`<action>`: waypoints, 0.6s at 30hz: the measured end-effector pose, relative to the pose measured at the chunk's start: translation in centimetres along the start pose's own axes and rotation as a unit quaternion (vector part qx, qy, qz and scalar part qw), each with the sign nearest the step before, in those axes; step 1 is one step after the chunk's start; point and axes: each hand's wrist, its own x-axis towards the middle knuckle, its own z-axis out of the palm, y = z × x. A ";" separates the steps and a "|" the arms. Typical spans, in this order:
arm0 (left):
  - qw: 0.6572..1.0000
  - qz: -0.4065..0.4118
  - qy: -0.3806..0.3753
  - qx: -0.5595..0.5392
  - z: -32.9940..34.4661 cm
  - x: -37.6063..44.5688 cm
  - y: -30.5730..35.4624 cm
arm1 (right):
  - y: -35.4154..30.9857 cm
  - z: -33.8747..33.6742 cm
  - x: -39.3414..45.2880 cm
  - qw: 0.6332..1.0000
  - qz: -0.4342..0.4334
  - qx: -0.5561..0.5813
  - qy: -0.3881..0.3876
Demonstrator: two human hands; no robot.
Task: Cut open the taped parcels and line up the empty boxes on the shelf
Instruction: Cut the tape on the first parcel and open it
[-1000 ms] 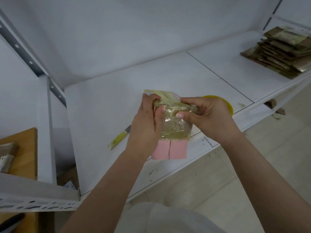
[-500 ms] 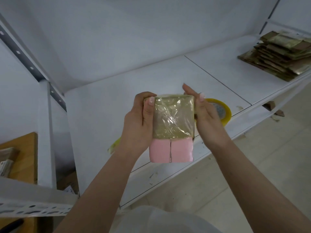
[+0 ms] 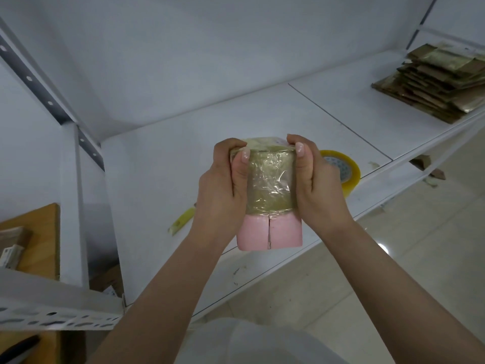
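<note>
**Two hands clamp a taped pink parcel above the white shelf**

Both hands hold a small pink box wrapped in shiny clear-brownish packing tape (image 3: 270, 190) upright, in the air over the front edge of a white metal shelf (image 3: 162, 164). The left hand (image 3: 223, 187) grips the parcel's left side: its thumb lies along the front face with the nail near the top edge, and its fingers (image 3: 228, 145) curl over the top left corner. The right hand (image 3: 319, 185) mirrors it on the right side, thumb pressed against the front face, fingers curled over the top right corner. The tape covers the upper part of the parcel; the lower part is bare pink, with a vertical seam running up its middle.

On the shelf, just behind the right hand and partly hidden by it, sits a roll of yellowish transparent packing tape (image 3: 346, 169). A yellow-handled utility knife (image 3: 182, 220) lies on the shelf just left of the left wrist, its far end hidden behind the wrist. Well apart, at the far right end of the shelf, rests a stack of flattened brown cardboard pieces with shiny tape on them (image 3: 438, 82). At the lower left, beyond the shelf's white upright post, a wooden board (image 3: 39, 232) shows.
</note>
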 end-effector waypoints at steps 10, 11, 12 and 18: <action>1.000 0.009 -0.018 -0.010 0.4 -0.7 0.1 | 0.6 -0.3 -0.6 0.998 -0.042 -0.036 0.017; 1.000 0.010 -0.014 -0.013 0.4 -0.8 0.1 | 0.7 -0.4 -0.7 0.998 -0.049 -0.039 0.014; 1.000 0.011 -0.011 -0.016 0.4 -0.9 0.1 | 0.6 -0.6 -0.8 0.998 -0.053 -0.046 0.011; 0.998 -0.006 0.008 -0.054 0.1 -0.9 -0.9 | 0.9 -1.1 -0.6 0.996 -0.035 -0.054 -0.055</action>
